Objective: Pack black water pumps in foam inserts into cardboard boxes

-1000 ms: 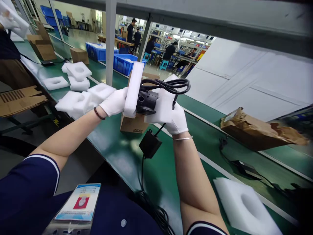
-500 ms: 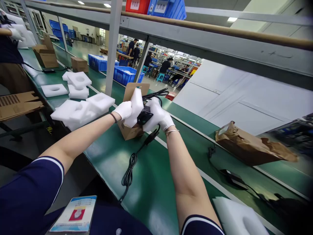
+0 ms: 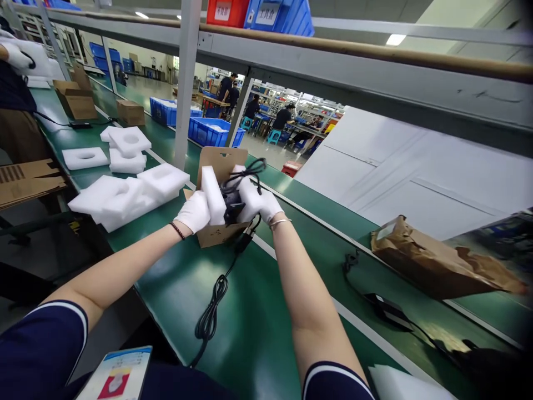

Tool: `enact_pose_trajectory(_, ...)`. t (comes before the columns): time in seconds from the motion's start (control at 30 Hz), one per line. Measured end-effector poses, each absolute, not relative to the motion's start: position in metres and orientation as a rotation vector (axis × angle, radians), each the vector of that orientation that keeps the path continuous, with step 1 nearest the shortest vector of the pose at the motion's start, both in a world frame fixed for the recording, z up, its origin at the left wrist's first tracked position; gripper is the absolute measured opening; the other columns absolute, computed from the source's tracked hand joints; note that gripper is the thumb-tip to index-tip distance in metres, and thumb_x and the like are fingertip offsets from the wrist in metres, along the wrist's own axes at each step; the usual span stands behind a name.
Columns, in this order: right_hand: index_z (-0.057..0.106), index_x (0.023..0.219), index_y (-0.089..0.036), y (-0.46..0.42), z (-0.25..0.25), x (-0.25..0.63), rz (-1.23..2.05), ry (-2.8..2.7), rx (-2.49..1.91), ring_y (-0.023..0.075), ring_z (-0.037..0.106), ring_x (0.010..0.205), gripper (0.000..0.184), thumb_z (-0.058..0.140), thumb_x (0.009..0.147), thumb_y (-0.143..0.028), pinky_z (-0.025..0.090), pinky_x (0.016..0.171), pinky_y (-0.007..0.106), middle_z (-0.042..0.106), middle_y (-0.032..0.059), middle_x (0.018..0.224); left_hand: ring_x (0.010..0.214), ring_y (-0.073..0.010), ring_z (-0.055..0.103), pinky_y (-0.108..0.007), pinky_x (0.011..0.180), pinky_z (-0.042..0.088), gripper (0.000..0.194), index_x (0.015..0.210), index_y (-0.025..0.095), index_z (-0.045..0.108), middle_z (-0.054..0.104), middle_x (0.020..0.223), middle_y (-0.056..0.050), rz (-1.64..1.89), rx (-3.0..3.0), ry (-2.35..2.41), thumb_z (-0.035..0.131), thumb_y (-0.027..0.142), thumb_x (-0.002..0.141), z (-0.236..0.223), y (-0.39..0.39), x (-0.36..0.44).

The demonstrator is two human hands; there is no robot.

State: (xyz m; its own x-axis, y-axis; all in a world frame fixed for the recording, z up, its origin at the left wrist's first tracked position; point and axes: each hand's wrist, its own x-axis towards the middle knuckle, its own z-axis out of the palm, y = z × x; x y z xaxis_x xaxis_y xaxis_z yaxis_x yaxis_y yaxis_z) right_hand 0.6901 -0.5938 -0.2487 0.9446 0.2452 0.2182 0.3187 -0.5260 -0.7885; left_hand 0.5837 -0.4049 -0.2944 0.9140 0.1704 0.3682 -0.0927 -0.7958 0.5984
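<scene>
In white gloves, my left hand (image 3: 194, 212) presses a white foam block (image 3: 214, 195) from the left. My right hand (image 3: 268, 206) grips a second white foam block (image 3: 249, 200) on the right. Between the two blocks sits a black device (image 3: 233, 210), partly hidden, with a looped black cable (image 3: 250, 171) above it. All of this is at the mouth of an open cardboard box (image 3: 220, 235), its back flap upright. A black cord with a connector (image 3: 243, 242) hangs over the box's front, and its bundled length (image 3: 207, 316) lies on the green bench.
Several white foam pieces (image 3: 125, 194) lie left on the bench. Farther back are cardboard boxes (image 3: 79, 101) and blue bins (image 3: 212, 132). A metal post (image 3: 187, 83) rises behind the box. To the right are a black adapter (image 3: 388, 311) and a brown paper-wrapped package (image 3: 437, 255). Another person's gloved hand (image 3: 17, 55) is far left.
Both hands have brought the foam blocks and black device left and lower, into the box's opening. The looped cable has shifted left with them. The view has turned slightly.
</scene>
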Motion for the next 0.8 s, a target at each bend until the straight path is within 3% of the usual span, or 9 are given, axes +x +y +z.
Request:
enact_pose_trajectory(0.1,0.074,0.088,-0.014,-0.593,-0.257,0.691,-0.029,-0.354,-2.338,0.0332,0.067,0.103,0.021,0.074,0.078,-0.033,0.049,0.098,0.043,0.076,0.0117,0.095,0.115,-0.0381,0.059,-0.048,0.098,0.048,0.043,0.122,-0.003,0.055,0.057,0.125,-0.031,0.557,2.519,0.145,0.055,0.017,0.084,-0.291,-0.397,0.575)
enact_pose_trajectory(0.17,0.074,0.103,-0.017,-0.592,-0.26,0.688,-0.081,-0.375,-2.412,0.0326,0.064,0.113,0.03,0.071,0.081,-0.038,0.047,0.103,0.041,0.074,0.0112,0.111,0.124,-0.0358,0.053,-0.048,0.104,0.043,0.042,0.129,0.0,0.053,0.054,0.132,-0.028,0.642,2.656,0.081,0.045,0.02,0.093,-0.282,-0.395,0.569)
enact_pose_trajectory(0.27,0.066,0.127,-0.028,-0.584,-0.263,0.681,-0.078,-0.626,-2.61,0.0265,0.062,0.12,0.042,0.058,0.091,-0.048,0.047,0.103,0.034,0.068,0.0046,0.128,0.119,-0.0348,0.054,-0.054,0.109,0.034,0.046,0.109,0.013,0.07,0.068,0.111,-0.017,0.49,3.02,-0.28,0.039,0.045,0.1,-0.271,-0.401,0.564)
enact_pose_trajectory(0.33,0.069,0.125,-0.029,-0.574,-0.266,0.678,0.106,-0.777,-2.816,0.0285,0.066,0.111,0.042,0.052,0.093,-0.051,0.05,0.097,0.037,0.071,0.0061,0.121,0.112,-0.0368,0.057,-0.058,0.111,0.026,0.055,0.093,0.015,0.076,0.072,0.094,-0.016,0.21,3.216,-0.446,0.047,0.061,0.093,-0.265,-0.407,0.567)
enact_pose_trajectory(0.4,0.074,0.114,-0.025,-0.567,-0.268,0.675,0.259,-0.791,-2.947,0.0323,0.069,0.103,0.04,0.051,0.093,-0.051,0.051,0.092,0.04,0.074,0.0109,0.112,0.105,-0.0376,0.059,-0.057,0.109,0.026,0.057,0.089,0.012,0.078,0.072,0.089,-0.017,0.013,3.333,-0.477,0.057,0.065,0.085,-0.26,-0.41,0.572)
enact_pose_trajectory(0.5,0.074,0.109,-0.021,-0.58,-0.273,0.665,0.172,-0.782,-2.92,0.0313,0.067,0.106,0.038,0.056,0.09,-0.049,0.05,0.093,0.037,0.073,0.012,0.112,0.101,-0.0371,0.06,-0.051,0.1,0.035,0.05,0.087,0.01,0.077,0.071,0.088,-0.018,-0.037,3.362,-0.537,0.064,0.058,0.083,-0.258,-0.406,0.57)
enact_pose_trajectory(0.63,0.057,0.137,-0.018,-0.631,-0.302,0.623,-0.274,-0.251,-2.71,0.0236,0.052,0.13,0.052,0.036,0.1,-0.047,0.042,0.107,0.033,0.056,0.0126,0.141,0.107,-0.0336,0.059,-0.046,0.095,0.042,0.03,0.088,0.013,0.073,0.07,0.099,-0.016,0.533,3.089,-0.536,0.059,0.039,0.091,-0.282,-0.409,0.536)
enact_pose_trajectory(0.7,0.055,0.136,-0.011,-0.647,-0.328,0.595,-0.17,0.099,-2.704,0.0261,0.055,0.127,0.057,0.031,0.1,-0.047,0.045,0.105,0.036,0.057,0.019,0.137,0.103,-0.0272,0.062,-0.04,0.092,0.046,0.027,0.097,0.016,0.071,0.07,0.105,-0.013,0.625,2.862,-0.559,0.05,0.032,0.097,-0.308,-0.424,0.517)
enact_pose_trajectory(0.8,0.065,0.117,-0.005,-0.64,-0.368,0.563,0.12,0.233,-2.745,0.0376,0.063,0.113,0.064,0.054,0.087,-0.059,0.051,0.094,0.045,0.064,0.0273,0.119,0.103,-0.0218,0.065,-0.034,0.09,0.05,0.027,0.117,0.016,0.066,0.069,0.117,-0.011,0.418,2.695,-0.63,0.048,0.02,0.097,-0.348,-0.461,0.511)
